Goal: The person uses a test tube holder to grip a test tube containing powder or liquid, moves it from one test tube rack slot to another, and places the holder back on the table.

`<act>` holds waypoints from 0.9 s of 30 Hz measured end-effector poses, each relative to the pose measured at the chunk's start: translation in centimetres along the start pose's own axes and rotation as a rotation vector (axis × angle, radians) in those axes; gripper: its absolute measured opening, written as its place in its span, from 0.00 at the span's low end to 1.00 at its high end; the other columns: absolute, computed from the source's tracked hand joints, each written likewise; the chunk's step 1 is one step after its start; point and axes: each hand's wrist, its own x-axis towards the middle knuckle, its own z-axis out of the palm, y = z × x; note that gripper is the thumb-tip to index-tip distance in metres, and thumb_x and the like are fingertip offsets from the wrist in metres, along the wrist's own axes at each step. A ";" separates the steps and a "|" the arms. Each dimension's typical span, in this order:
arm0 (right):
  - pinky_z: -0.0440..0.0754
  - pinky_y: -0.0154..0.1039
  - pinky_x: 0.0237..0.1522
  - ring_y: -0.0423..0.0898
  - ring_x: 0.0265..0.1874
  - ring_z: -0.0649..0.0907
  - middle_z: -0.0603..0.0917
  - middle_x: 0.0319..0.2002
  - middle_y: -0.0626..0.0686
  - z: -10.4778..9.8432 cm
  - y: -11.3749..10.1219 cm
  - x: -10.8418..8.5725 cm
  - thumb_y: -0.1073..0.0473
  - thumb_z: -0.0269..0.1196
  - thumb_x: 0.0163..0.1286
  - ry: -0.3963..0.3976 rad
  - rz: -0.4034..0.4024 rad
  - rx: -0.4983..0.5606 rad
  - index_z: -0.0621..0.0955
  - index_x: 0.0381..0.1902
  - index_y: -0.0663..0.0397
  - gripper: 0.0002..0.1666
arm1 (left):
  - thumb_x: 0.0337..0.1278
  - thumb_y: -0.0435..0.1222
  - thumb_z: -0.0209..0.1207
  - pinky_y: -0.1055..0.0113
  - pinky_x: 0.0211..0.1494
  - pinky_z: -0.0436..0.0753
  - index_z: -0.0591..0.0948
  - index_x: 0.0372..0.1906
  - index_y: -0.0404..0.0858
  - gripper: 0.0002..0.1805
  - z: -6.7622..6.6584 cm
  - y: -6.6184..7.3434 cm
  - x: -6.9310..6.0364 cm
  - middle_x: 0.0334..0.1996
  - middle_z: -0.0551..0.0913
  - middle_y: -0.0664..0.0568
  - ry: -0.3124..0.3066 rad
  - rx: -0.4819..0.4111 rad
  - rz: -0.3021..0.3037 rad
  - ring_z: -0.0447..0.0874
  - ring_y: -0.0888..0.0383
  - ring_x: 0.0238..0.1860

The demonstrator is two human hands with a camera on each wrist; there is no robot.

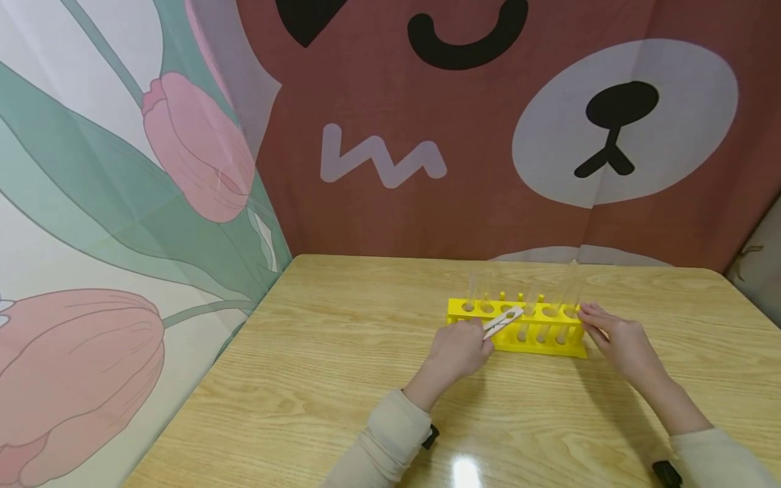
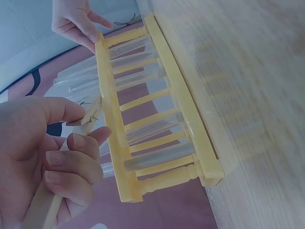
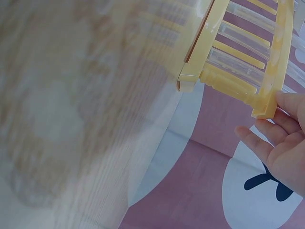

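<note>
A yellow rack [image 1: 537, 349] stands on the table with several clear test tubes [image 1: 571, 288] upright in its holes. My left hand [image 1: 462, 348] grips a wooden clamp [image 1: 504, 321], whose tip lies over the rack's top bar near the middle. In the left wrist view, fingers of the left hand [image 2: 62, 152] curl round the clamp's handle [image 2: 44, 202]. My right hand [image 1: 625, 346] touches the right end of the rack's top bar; in the right wrist view that hand [image 3: 286, 133] has its fingertips at the bar's corner [image 3: 265, 109].
The wood-grain table [image 1: 293, 379] extends around the rack. Behind it hangs a printed cloth [image 1: 378, 217] with a brown bear's face, and a flower-patterned cloth [image 1: 79, 224] hangs at the left.
</note>
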 end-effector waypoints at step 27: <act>0.73 0.52 0.35 0.63 0.44 0.76 0.76 0.43 0.69 -3.9 -5.6 1.6 0.76 0.63 0.49 -0.039 0.027 0.065 0.78 0.41 0.74 0.18 | 0.62 0.50 0.46 0.71 0.12 0.65 0.76 0.38 0.40 0.17 0.1 0.7 0.5 0.16 0.69 0.56 -0.084 0.066 -0.055 0.65 0.63 0.13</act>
